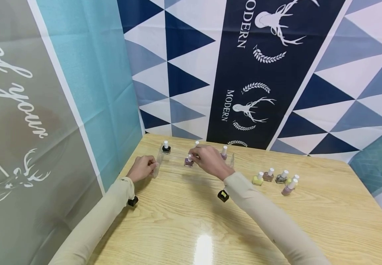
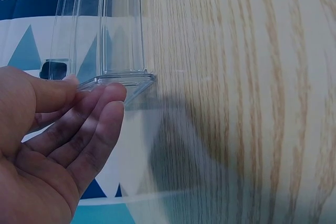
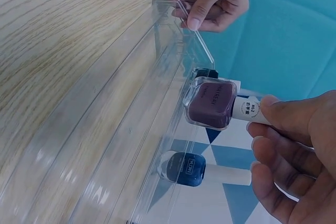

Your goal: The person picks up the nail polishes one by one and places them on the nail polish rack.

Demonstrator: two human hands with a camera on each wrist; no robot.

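Observation:
A clear stepped display rack [image 1: 156,167] stands near the back of the table. My left hand [image 1: 142,168] pinches its left end panel [image 2: 134,81] between thumb and fingers. My right hand [image 1: 209,159] holds a purple nail polish bottle [image 3: 212,103] by its white cap [image 3: 249,109], over the rack's steps. On the back step a dark nail polish bottle [image 1: 166,148] stands at the left end, and a blue nail polish bottle [image 3: 184,168] is in the middle, partly hidden by my right hand in the head view. Another purple bottle [image 1: 224,153] is at the right.
Right of the rack stand several nail polish bottles: yellow [image 1: 258,179], brownish [image 1: 268,175], dark glittery [image 1: 281,177] and mauve [image 1: 288,188]. A small black block with a yellow mark [image 1: 223,195] lies in front. Another black object [image 1: 133,201] is by my left sleeve. Patterned cloth [image 1: 191,73] hangs behind.

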